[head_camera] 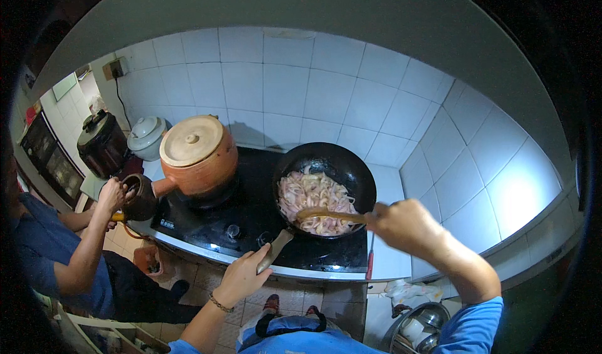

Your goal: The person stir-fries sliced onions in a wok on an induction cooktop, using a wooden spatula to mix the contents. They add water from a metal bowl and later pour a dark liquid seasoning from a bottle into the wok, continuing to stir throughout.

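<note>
A black wok (345, 166) sits on the right side of a black glass gas cooktop (202, 222). Sliced meat or onion strips, pale pink and white (324, 189), heap across its bottom; which of these they are I cannot tell. My left hand (244, 274) grips the wok's handle (276, 250) near its end. In my right hand (400, 222) is a wooden spatula (324, 214), its blade lying on the pale strips near the wok's front. The fingers of that hand are partly blurred.
At left on the cooktop stands a lidded clay pot (202, 161), its stubby handle pointing left. A co-worker (80, 260) beside me holds a dark pot (140, 198). A red-handled screwdriver-like tool (369, 264) lies right of the wok. Dishes fill a metal basin (423, 328) at lower right.
</note>
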Action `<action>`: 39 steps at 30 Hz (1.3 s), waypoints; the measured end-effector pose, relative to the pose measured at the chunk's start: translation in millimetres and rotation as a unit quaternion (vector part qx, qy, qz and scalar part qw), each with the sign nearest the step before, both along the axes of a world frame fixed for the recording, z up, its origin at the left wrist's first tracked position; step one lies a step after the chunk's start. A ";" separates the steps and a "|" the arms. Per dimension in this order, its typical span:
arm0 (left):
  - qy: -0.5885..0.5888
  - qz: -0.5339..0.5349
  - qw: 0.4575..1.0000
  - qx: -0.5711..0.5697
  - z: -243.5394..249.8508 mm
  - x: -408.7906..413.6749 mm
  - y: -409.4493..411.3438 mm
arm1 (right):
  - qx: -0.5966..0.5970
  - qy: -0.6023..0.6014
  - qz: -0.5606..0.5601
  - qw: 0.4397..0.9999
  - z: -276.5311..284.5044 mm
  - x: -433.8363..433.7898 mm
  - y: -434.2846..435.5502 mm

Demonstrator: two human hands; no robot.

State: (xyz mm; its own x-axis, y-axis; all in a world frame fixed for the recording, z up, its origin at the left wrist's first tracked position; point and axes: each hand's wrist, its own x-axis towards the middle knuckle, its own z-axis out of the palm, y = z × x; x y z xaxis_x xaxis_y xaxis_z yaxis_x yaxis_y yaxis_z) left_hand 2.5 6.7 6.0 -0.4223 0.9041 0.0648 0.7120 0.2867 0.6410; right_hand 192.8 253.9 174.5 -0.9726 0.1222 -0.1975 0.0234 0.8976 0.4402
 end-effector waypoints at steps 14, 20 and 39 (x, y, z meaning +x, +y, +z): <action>-0.032 0.022 0.999 0.031 -4.4 2.1 -2.5 | -0.217 0.071 -0.477 0.849 28.4 10.0 96.3; -0.028 0.005 0.999 0.023 4.0 2.1 7.0 | -0.363 0.214 -0.410 0.809 -58.7 36.7 143.2; -0.036 -0.001 0.999 0.032 -2.3 0.3 4.7 | -0.370 -0.039 -0.516 0.771 9.8 28.0 117.9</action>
State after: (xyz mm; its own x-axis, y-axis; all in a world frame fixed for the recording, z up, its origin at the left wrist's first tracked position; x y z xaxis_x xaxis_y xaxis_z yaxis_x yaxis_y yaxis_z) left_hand 2.8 11.4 3.7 -0.4262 0.9000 0.0911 0.6637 0.2427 0.7075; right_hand 220.8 371.8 184.3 -0.4140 0.6494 -0.6379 0.8933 0.4244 -0.1477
